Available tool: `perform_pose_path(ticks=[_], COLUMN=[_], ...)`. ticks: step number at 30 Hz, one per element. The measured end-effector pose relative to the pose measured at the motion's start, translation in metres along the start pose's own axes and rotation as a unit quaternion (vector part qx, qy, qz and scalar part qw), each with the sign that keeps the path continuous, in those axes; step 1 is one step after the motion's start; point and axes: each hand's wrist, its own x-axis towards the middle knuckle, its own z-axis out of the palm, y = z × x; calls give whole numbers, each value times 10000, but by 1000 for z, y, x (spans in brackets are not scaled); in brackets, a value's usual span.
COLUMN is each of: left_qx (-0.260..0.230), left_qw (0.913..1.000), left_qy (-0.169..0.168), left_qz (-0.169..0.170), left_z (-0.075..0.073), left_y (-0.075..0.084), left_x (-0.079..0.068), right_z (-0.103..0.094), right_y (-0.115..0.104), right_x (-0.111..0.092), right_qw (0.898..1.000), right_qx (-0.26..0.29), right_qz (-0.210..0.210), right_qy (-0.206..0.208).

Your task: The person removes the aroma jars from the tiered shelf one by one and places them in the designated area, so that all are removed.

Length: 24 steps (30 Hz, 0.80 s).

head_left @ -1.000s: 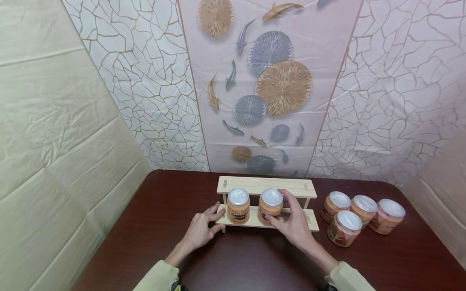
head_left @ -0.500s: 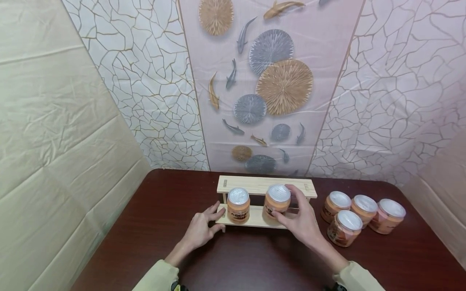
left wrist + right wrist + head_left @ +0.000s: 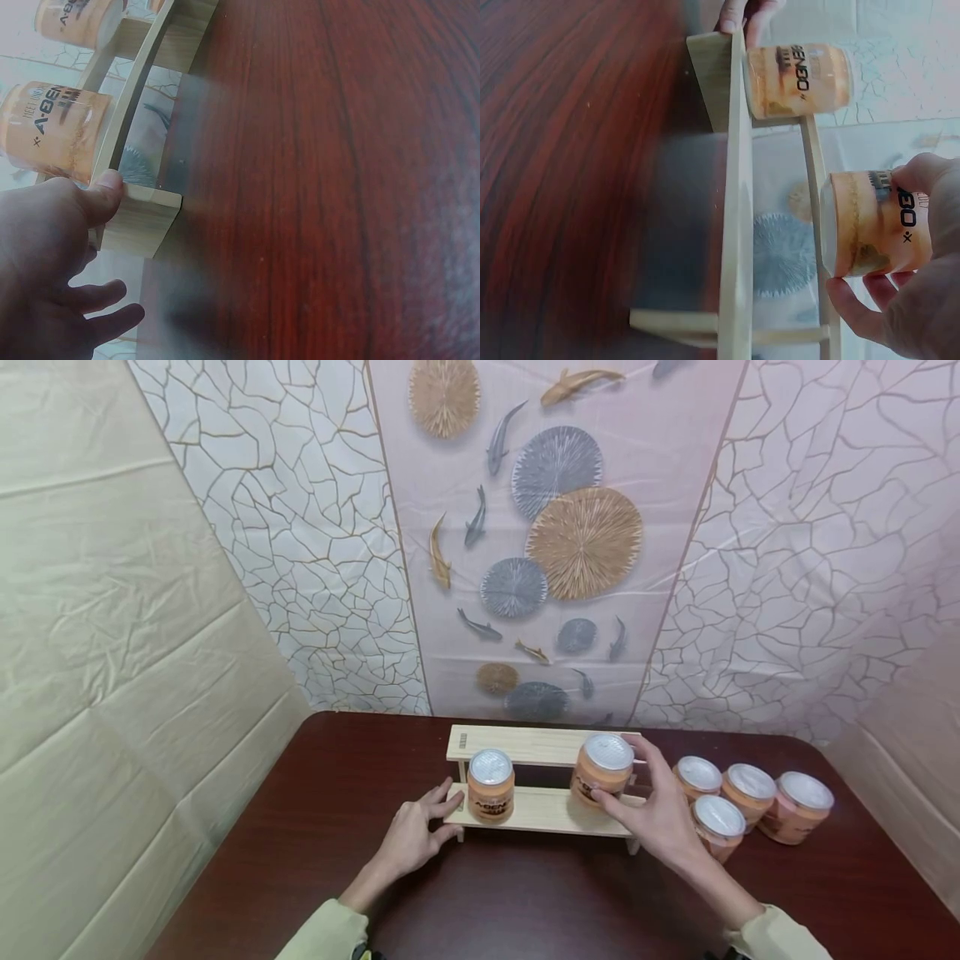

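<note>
A pale wooden two-tier rack (image 3: 543, 808) stands near the table's far edge. My left hand (image 3: 411, 837) pinches the left end of its lower tier; in the left wrist view the thumb (image 3: 106, 196) lies on the front edge of the board. Beside it, an orange jar (image 3: 491, 797) with a silvery lid stands upright on that tier. My right hand (image 3: 663, 818) grips a second orange jar (image 3: 596, 783) by its sides, thumb in front. In the right wrist view this held jar (image 3: 866, 225) hangs apart from the lower board.
Several more orange jars (image 3: 801, 810) stand grouped on the dark red-brown table (image 3: 525, 902), right of the rack; my right hand partly covers the nearest ones. Patterned cloth (image 3: 525, 635) hangs close behind the rack, and a cream cloth (image 3: 112, 693) walls the left side.
My right hand has carried its jar rightward along the lower tier and up off the board. The left hand and the other jar on the rack stay where they were.
</note>
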Motion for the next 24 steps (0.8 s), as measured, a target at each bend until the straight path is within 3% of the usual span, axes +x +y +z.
perform_pose_path(ticks=[24], left_qx=[-31], left_qw=[9999], left_qy=[-42], left_qz=[-131], left_z=[1], left_y=[-2], left_x=[-1], right_z=[-74], right_y=[6], right_x=[-5], right_qw=[9978], right_qx=[-417], right_qz=[98], right_qy=[497])
